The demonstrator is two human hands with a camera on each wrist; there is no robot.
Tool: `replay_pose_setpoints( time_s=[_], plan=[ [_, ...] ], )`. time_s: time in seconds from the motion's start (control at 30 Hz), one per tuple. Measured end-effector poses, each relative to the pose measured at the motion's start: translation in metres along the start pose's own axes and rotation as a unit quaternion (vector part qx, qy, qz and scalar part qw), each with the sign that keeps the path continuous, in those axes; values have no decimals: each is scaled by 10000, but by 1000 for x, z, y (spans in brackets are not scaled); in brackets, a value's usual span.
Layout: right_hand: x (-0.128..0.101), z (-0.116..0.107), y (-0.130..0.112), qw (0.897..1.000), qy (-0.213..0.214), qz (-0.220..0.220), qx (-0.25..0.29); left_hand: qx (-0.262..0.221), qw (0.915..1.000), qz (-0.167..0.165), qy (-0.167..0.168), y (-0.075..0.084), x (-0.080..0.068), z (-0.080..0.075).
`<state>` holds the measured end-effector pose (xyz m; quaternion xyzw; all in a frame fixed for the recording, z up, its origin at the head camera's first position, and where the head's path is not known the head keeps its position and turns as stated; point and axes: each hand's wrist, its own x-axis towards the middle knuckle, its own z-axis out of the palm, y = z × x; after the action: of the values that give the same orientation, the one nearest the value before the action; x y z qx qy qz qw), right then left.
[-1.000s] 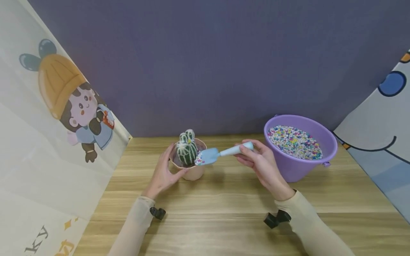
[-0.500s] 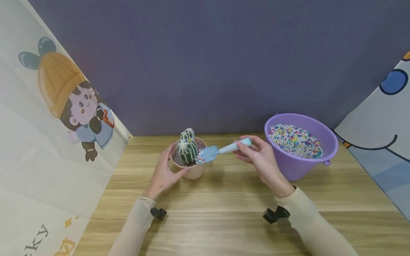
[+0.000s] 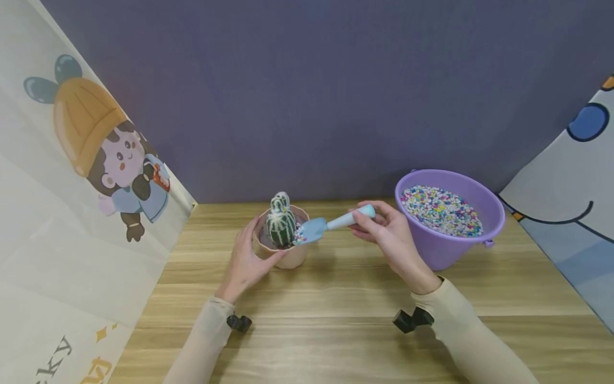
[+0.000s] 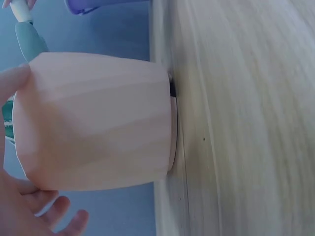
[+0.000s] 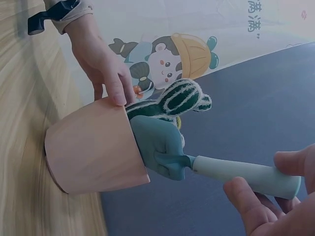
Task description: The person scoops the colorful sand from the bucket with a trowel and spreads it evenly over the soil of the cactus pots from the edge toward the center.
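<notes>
My right hand [image 3: 390, 234] pinches the small light-blue plastic trowel [image 3: 331, 225], long axis 3-to-9, blade tipped over the pink faceted pot [image 3: 283, 256] rim (beads on it). My left hand [image 3: 247, 261] cups the pot at 9.

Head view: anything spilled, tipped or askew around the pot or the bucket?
Nothing stands out. The pink pot stands upright, held by the left hand; the right hand tilts the blue scoop over its rim. No beads visible on the table.
</notes>
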<state>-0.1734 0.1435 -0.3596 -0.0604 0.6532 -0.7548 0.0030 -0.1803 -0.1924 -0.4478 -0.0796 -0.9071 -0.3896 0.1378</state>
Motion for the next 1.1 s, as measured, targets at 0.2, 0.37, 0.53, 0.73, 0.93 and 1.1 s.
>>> replay_pose_setpoints(
  time_s=[0.2,0.37,0.53,0.73,0.93,1.1],
  plan=[
    [-1,0,-1,10000,23,-10,-36,82,9997,-159,189,8,-1,2],
    [-1,-1,-2,10000,41,-31,-71,174,9988,-236,396,13,-2,4],
    [-1,-1,-3,9999,7,-74,-127,251,9993,-149,238,15,-2,2],
    [-1,-2,-3,9999,-16,-106,-116,283,9994,-57,-195,13,8,-15],
    [-1,-2,-4,9999,-13,-123,-109,314,9972,192,-646,8,21,-22],
    [0,0,-4,9998,-62,-100,-184,253,9958,260,-840,0,22,-20]
  ],
)
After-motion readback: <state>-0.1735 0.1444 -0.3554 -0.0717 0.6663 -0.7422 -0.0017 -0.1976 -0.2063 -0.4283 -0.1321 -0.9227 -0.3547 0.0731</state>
